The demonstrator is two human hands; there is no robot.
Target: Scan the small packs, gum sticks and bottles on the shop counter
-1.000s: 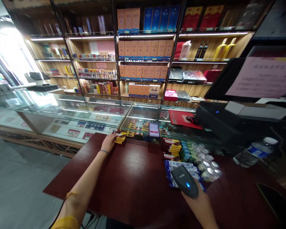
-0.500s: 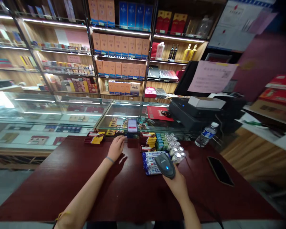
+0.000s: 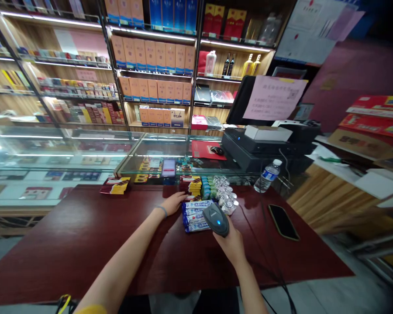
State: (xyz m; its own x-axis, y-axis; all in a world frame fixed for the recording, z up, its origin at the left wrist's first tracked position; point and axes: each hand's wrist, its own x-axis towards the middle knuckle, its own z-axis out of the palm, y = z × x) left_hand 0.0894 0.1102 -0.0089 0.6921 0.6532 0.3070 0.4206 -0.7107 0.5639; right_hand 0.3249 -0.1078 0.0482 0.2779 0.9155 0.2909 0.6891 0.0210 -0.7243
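My right hand (image 3: 231, 244) is wrapped round the handle of a dark grey barcode scanner (image 3: 216, 220) with a lit blue light. The scanner's head is above the right part of a row of blue-and-white wrapped snack bars (image 3: 194, 216). My left hand (image 3: 173, 203) reaches forward with its fingers stretched out, their tips at the left end of the nearest red-and-yellow packet (image 3: 193, 197). Behind that packet lies a stack of matching packets (image 3: 194, 185). Green-blue packs (image 3: 208, 187) and several silver-topped small containers (image 3: 225, 194) stand to the right.
Another pile of red-and-yellow packets (image 3: 115, 186) lies at the left. A small lit screen (image 3: 169, 168) stands at the table's back edge. At the right are a water bottle (image 3: 267, 176) and a phone (image 3: 284, 222). A glass counter (image 3: 150, 150) and a monitor (image 3: 242, 100) stand behind.
My left hand has moved right, from in front of the small screen to the nearest red-and-yellow packet. The scanner stays over the blue-and-white bars. The view has shifted somewhat.
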